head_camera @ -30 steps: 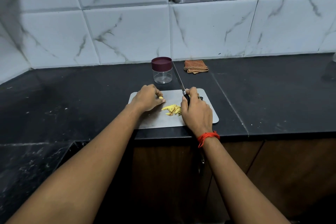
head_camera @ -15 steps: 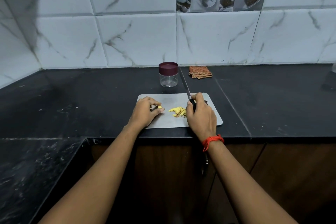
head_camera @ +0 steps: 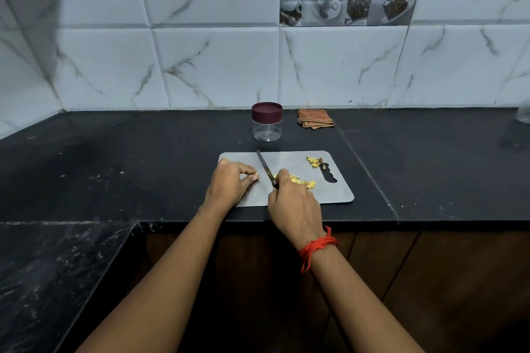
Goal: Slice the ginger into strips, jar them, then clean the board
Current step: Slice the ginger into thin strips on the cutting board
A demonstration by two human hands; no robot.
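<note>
Right hand (head_camera: 294,203) gripping knife (head_camera: 265,167), blade angled away and leftward, left hand (head_camera: 229,183) pinching probably a ginger piece (head_camera: 256,174), strips (head_camera: 302,180) on board (head_camera: 329,195)

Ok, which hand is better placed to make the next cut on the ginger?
Right. The right hand grips the knife, its blade just beside the ginger piece that the left hand pinches on the board.

Black counter (head_camera: 430,169) — carrying board (head_camera: 338,195), jar (head_camera: 267,122), folded cloth (head_camera: 315,118).
</note>
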